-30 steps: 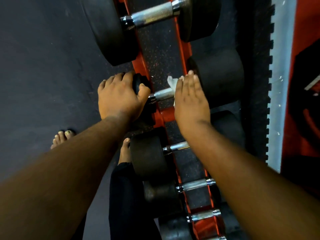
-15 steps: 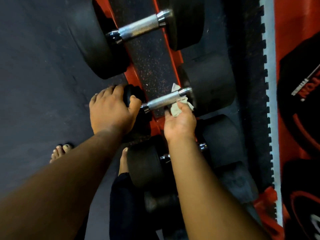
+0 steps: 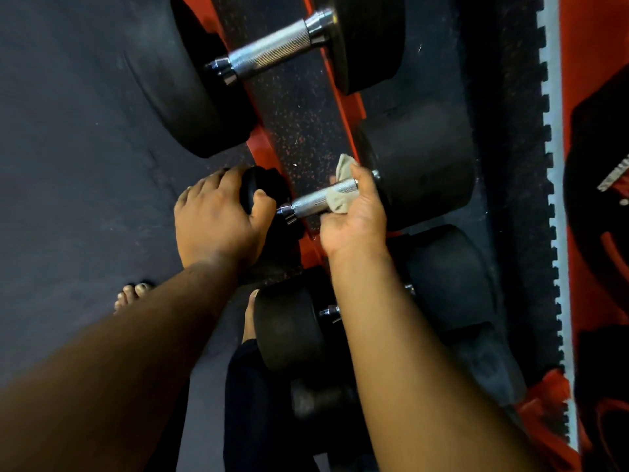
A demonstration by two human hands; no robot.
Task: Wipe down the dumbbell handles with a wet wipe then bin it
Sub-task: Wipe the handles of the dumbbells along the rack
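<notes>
Since the earlier frame: right hand (image 3: 354, 212) is turning palm-up, fingers curling under the handle (image 3: 320, 199), clamping the wet wipe (image 3: 340, 185) there. Left hand (image 3: 218, 219) is gripping the near head (image 3: 262, 195) at the rack's (image 3: 340, 107) front edge. Risk: wipe is bunching and could slip free; the dumbbell could roll.

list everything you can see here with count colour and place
dumbbells: at least three, black heads with chrome handles, in a row on the rack
rack: one, red rails, running up the middle
wet wipe: one, greyish white, wrapped on the middle dumbbell's handle
floor: dark grey rubber, left
bare feet: two, lower left on the floor
left hand: grips the middle dumbbell's near head
right hand: holds the wipe round the handle
</notes>
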